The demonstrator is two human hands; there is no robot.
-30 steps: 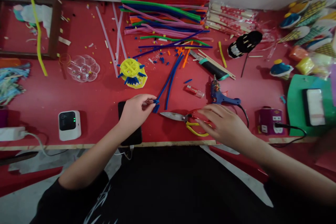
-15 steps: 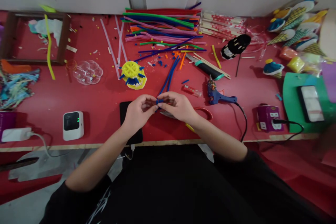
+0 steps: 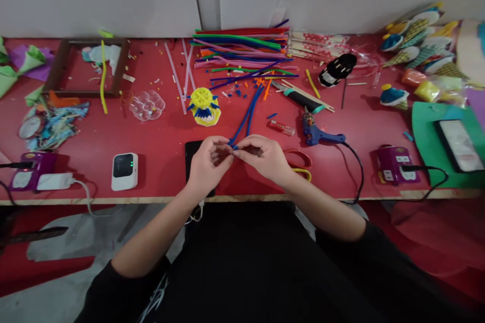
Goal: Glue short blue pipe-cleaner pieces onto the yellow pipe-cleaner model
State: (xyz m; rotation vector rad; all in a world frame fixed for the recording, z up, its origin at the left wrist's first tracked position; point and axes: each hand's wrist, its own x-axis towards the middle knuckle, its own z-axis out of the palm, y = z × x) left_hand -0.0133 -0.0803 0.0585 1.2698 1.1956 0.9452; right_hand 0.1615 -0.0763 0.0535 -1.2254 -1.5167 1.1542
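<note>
Between the fingertips of my left hand point(image 3: 212, 161) and my right hand point(image 3: 265, 157) is a small bent piece of blue pipe cleaner point(image 3: 234, 146). Both hands pinch it just above the table's front part. Longer blue pipe cleaners point(image 3: 248, 113) stretch away behind the fingers; whether they join the pinched piece, I cannot tell. Left of them stands a yellow wheel-topped model point(image 3: 203, 106) with blue spikes around its middle. A black phone point(image 3: 191, 154) lies partly under my left hand. Scissors with red and yellow handles point(image 3: 301, 159) show beside my right wrist.
A blue glue gun point(image 3: 320, 133) with a cord lies right of my hands, near a utility knife point(image 3: 303, 100). Coloured pipe cleaners point(image 3: 242, 43) are heaped at the back. A white device point(image 3: 125, 171) and a purple power socket point(image 3: 396, 164) sit near the front edge.
The view has shifted, so the table's things appear further right and more shows at the left. Both hands keep pinching the blue piece, with slightly changed finger positions.
</note>
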